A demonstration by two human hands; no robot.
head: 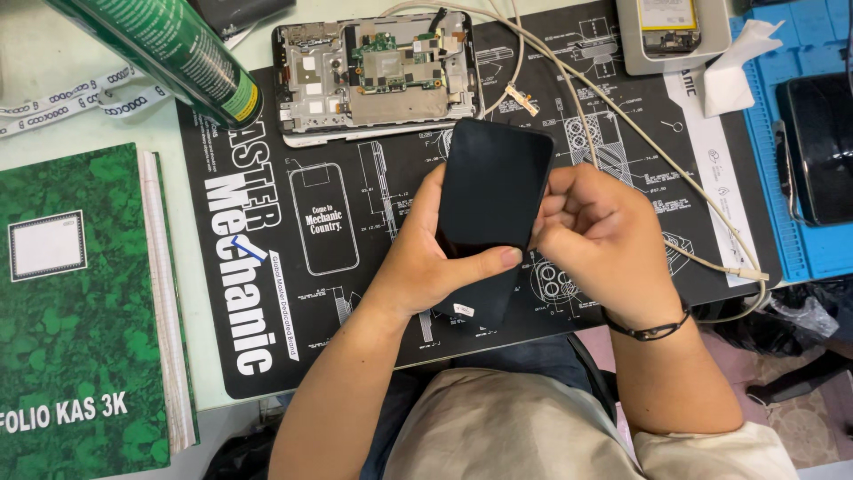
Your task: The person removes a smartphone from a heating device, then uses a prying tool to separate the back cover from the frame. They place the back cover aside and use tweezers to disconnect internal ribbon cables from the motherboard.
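Both forearms angle inward, left hand (435, 258) cradling a black phone (491, 191), right hand (591, 236) fisted at its edge.

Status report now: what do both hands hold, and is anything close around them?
Left hand grips black phone, thumb across screen. Right hand closed at its right edge. Opened phone and white cable lie close behind on the mat.

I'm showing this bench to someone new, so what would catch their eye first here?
First, the black phone at the centre, gripped from below by the left hand while the right hand closes on its right edge, above a black repair mat. Behind it lies an opened phone with bare circuitry. At far left sits a green marbled ledger, with a green spray can above.
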